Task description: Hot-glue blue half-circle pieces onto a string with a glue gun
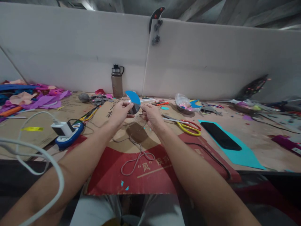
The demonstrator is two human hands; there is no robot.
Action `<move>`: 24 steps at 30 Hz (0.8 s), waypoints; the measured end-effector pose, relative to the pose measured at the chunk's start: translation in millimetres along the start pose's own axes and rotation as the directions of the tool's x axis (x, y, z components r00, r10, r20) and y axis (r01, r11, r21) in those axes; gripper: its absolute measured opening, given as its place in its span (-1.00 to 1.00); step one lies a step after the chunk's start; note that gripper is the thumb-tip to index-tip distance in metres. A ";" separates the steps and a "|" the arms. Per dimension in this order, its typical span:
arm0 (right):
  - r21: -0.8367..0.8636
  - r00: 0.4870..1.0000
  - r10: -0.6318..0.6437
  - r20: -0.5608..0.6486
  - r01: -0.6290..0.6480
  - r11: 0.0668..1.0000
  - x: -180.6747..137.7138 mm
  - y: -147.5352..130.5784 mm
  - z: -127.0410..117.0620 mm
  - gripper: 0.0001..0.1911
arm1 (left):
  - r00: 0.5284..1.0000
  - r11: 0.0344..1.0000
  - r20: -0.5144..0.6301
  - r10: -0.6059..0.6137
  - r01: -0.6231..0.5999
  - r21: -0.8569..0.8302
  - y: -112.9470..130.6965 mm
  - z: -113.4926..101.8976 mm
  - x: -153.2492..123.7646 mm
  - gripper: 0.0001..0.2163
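Observation:
Both of my hands are raised above a cardboard-covered table [258, 147]. My left hand [120, 112] pinches a small piece made of a curved blue sheet and a dark grey round part [134, 102]. Close on the other side of that piece, my right hand [151, 115] has its fingers closed; what they pinch is too small to make out. A grey cord [137, 157] lies looped on the red-printed cardboard below my hands.
Yellow-and-red scissors [188, 125] lie right of my hands, with a black phone [220, 135] on a teal sheet [244, 153] beyond. A brown water bottle [117, 81] stands at the white back wall. A power strip with a white charger [67, 133] and scraps of coloured fabric [30, 99] lie left.

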State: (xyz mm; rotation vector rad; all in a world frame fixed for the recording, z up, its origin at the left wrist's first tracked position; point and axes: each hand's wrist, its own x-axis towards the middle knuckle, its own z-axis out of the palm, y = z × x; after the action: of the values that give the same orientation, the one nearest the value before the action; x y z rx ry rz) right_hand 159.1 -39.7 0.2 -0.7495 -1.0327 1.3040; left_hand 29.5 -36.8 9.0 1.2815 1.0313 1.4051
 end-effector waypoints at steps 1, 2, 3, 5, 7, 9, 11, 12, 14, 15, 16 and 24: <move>-0.022 1.000 -0.010 -0.027 0.009 1.000 0.7 0.7 0.0 -0.75 | 0.998 0.996 -0.019 0.058 -0.056 0.075 -2.1 0.9 -1.1 -0.88; -0.046 0.998 -0.024 -0.053 0.021 0.999 1.3 1.2 -0.1 -0.76 | 0.992 0.981 -0.027 0.123 -0.117 0.156 -4.6 1.6 -1.6 -0.87; -0.070 0.996 -0.039 -0.075 0.033 0.997 1.9 1.7 -0.1 -0.77 | 0.981 0.954 -0.025 0.194 -0.183 0.237 -7.4 2.0 -1.8 -0.84; -0.111 0.992 -0.070 -0.107 0.058 0.992 2.7 2.3 -0.3 -0.80 | 0.937 0.874 -0.013 0.350 -0.322 0.363 -12.9 2.3 -1.6 -0.77; -0.135 0.986 -0.098 -0.132 0.080 0.988 3.1 2.5 -0.3 -0.82 | 0.885 0.797 -0.009 0.466 -0.415 0.438 -16.4 2.1 -1.4 -0.71; -0.141 0.984 -0.111 -0.142 0.091 0.986 3.1 2.6 -0.2 -0.83 | 0.852 0.732 0.026 0.523 -0.465 0.498 -16.8 2.0 -2.0 -0.72; -0.130 0.985 -0.108 -0.135 0.091 0.987 2.9 2.8 0.0 -0.84 | 0.839 0.672 0.094 0.536 -0.491 0.554 -15.0 2.2 -3.4 -0.76; -0.123 0.986 -0.105 -0.131 0.089 0.988 2.7 3.0 0.0 -0.84 | 0.839 0.654 0.120 0.530 -0.495 0.572 -13.9 2.6 -4.3 -0.77; -0.115 0.988 -0.099 -0.117 0.085 0.990 2.2 3.2 0.1 -0.85 | 0.858 0.676 0.128 0.498 -0.476 0.562 -12.4 3.5 -5.8 -0.78; -0.114 0.990 -0.099 -0.103 0.087 0.990 1.7 3.2 0.1 -0.86 | 0.874 0.714 0.117 0.471 -0.456 0.531 -12.1 4.1 -6.4 -0.78; -0.115 0.991 -0.100 -0.085 0.090 0.989 1.2 3.1 0.0 -0.86 | 0.892 0.760 0.105 0.440 -0.432 0.485 -12.0 4.7 -6.9 -0.78; -0.046 0.996 -0.084 -0.009 0.083 0.995 -3.1 -0.3 1.5 -0.81 | 0.965 0.960 0.108 0.238 -0.251 0.124 -9.9 9.6 -8.1 -0.76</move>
State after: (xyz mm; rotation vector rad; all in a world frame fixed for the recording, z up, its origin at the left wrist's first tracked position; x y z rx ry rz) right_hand 158.0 -43.0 0.5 -0.7399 -1.0769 1.2067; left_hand 40.2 -42.7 -1.3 1.6052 0.9433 1.4629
